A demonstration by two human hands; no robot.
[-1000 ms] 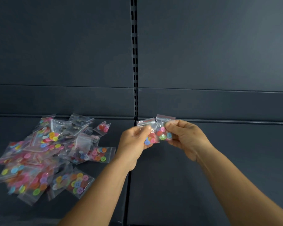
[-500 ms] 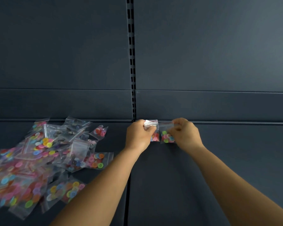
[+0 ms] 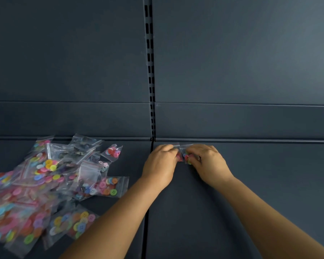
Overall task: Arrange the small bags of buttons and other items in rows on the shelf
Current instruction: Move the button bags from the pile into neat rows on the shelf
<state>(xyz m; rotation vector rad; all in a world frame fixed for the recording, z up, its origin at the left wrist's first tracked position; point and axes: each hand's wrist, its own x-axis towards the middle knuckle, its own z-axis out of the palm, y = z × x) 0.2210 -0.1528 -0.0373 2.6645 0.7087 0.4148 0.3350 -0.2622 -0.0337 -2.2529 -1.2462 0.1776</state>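
Two bags (image 3: pixel 182 155) pinched in my left hand (image 3: pixel 160 163) and right hand (image 3: pixel 207 163) reach the shelf (image 3: pixel 269 184) back, starting a row; the pile (image 3: pixel 45 184) remains unsorted.

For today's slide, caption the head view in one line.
Both hands set two button bags at the shelf's back edge.

Shop: slotted shelving upright (image 3: pixel 150 71).
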